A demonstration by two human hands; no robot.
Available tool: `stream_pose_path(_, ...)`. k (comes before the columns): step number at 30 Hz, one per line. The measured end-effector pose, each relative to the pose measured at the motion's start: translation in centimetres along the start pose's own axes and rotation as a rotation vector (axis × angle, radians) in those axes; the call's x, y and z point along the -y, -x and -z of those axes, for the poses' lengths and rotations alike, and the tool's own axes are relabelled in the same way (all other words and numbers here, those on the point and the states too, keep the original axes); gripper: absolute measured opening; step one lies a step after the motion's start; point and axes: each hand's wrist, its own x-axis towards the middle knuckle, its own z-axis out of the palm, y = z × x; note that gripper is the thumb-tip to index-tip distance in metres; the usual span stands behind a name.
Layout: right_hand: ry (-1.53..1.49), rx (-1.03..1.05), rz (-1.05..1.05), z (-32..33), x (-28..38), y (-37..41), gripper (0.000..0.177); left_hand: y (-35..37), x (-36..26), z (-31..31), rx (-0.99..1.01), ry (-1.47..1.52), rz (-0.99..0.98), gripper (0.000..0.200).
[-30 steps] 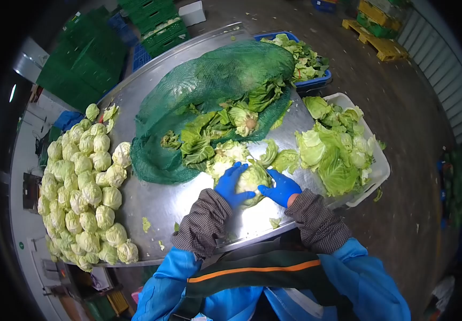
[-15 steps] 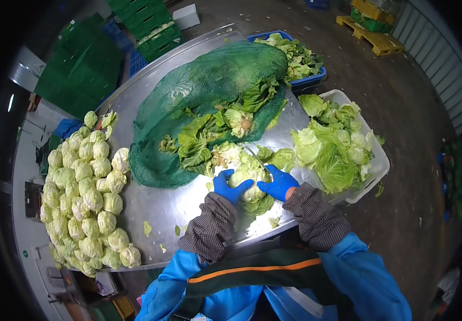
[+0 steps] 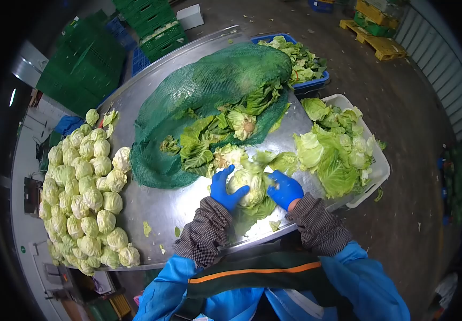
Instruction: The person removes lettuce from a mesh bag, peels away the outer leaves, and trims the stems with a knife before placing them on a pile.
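A pale green cabbage point(image 3: 247, 188) sits on the metal table near its front edge, loose outer leaves spread around its base. My left hand point(image 3: 225, 189), in a blue glove, cups its left side with the thumb laid across the front. At the right side, beside the loosened leaves, is my blue-gloved right hand point(image 3: 286, 190). Its fingers are curled, and a small pale bit shows among them; I cannot tell what it holds. Just behind lies a heap of torn leaves point(image 3: 196, 150), with an untrimmed cabbage point(image 3: 241, 123) showing its cut stem.
A green mesh sack point(image 3: 188, 80) covers the table's middle. Trimmed cabbages point(image 3: 84, 200) are piled at the left. A white crate point(image 3: 382, 170) and a blue crate point(image 3: 316, 80), both full of leaves, stand at the right. Green crates point(image 3: 161, 40) are stacked behind.
My right hand has shifted slightly right and away from the cabbage, its fingers more curled. The cabbage now shows a paler, rounder face. A thin dark tool seen by the right hand no longer shows.
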Motion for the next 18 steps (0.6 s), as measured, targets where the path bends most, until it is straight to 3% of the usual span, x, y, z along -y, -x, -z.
stream_pose_path(1, 0.038, -0.02, 0.128, 0.0, 0.9, 0.4, 0.042, -0.1, -0.7, -0.1, -0.018, -0.08, -0.114, 0.087)
stream_pose_path(2, 0.026, -0.062, 0.141, 0.4, 1.9, 0.7, 0.036, -0.6, -0.8, -0.5, 0.089, 0.067, 0.028, 0.09)
stream_pose_path(5, -0.108, -0.064, -0.131, 1.8, -0.1, -0.9, 0.034, -1.7, 3.0, -1.0, 0.201, 0.245, 0.424, 0.095)
stream_pose_path(6, -0.083, -0.11, -0.187, 2.7, -0.9, -1.4, 0.031, -1.7, 3.3, -1.0, 0.116, 0.355, 0.484, 0.087)
stream_pose_path(7, -0.023, -0.215, -0.116, 2.7, -2.9, -1.9, 0.039, -1.4, -1.1, 0.5, 0.115, 0.735, 0.658, 0.075)
stream_pose_path(8, 0.099, -0.265, -0.116, 2.1, -4.5, -1.7, 0.047, -0.1, 3.4, -0.1, 0.116, 0.179, 0.147, 0.078)
stream_pose_path(9, 0.222, -0.315, -0.111, 2.0, -4.8, -1.7, 0.057, 0.3, 3.6, -0.6, 0.16, 0.354, 0.233, 0.078)
stream_pose_path(11, 0.2, -0.178, 0.004, 2.6, 0.1, 0.1, 0.068, 1.3, 3.9, -1.6, 0.206, 0.695, 0.432, 0.08)
stream_pose_path(13, 0.159, -0.028, -0.002, 1.7, 2.5, 0.9, 0.074, 0.2, -5.0, 0.3, 0.046, 0.788, 1.07, 0.08)
stream_pose_path(14, 0.133, 0.055, -0.057, 1.0, 2.6, 0.7, 0.075, 0.4, -4.7, 0.0, 0.141, 0.623, 0.958, 0.081)
stream_pose_path(17, 0.115, 0.185, -0.101, 1.9, 2.5, -0.1, 0.067, 0.1, -4.3, 0.2, 0.055, -0.349, 0.034, 0.088)
stream_pose_path(18, 0.136, 0.191, -0.083, 2.0, 2.3, -0.5, 0.064, -0.5, -3.8, -0.4, 0.007, -0.392, -0.097, 0.101)
